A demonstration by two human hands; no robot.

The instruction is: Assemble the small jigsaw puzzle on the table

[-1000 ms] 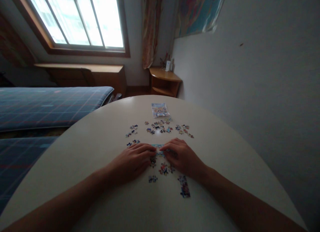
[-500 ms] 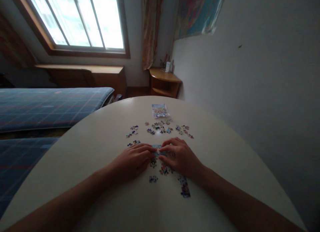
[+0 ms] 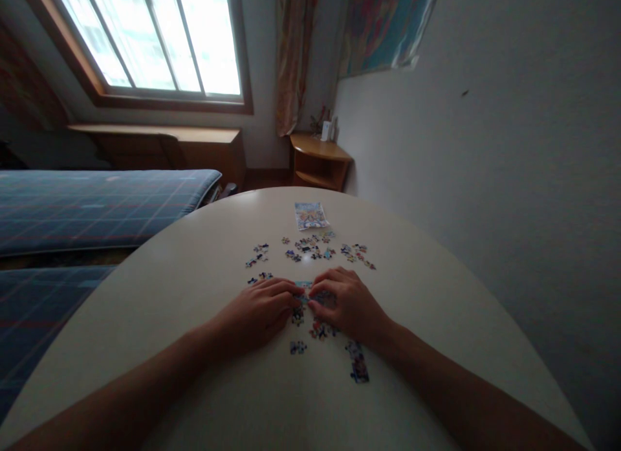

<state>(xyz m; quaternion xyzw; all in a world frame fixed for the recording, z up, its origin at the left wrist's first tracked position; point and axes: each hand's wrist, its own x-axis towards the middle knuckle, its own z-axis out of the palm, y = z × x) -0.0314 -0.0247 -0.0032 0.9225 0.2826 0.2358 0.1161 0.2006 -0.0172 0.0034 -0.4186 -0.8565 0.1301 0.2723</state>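
Observation:
My left hand (image 3: 266, 307) lies low over the table, its fingers stretched out along the left edge of a partly joined light-blue jigsaw puzzle (image 3: 304, 285). From the other side, my right hand (image 3: 348, 301) curves over the same puzzle, thumb and forefinger closed to a pinch on a small puzzle piece at its middle. Most of that piece and much of the puzzle are hidden by the fingers. Just below the hands are loose puzzle pieces (image 3: 320, 330), with a small joined pair (image 3: 297, 347) nearer me. A dark joined strip of pieces (image 3: 359, 363) lies by my right wrist.
Beyond the hands, several loose pieces (image 3: 310, 245) are scattered on the round white table (image 3: 194, 399), with more groups left and right. A printed picture sheet (image 3: 311, 215) lies further back. A plaid mattress (image 3: 97, 205) stands left; a wall (image 3: 509, 179) rises on the right.
My right thumb and forefinger have drawn closer together over the puzzle and shifted slightly. My left hand has barely moved, and the scattered pieces lie as before.

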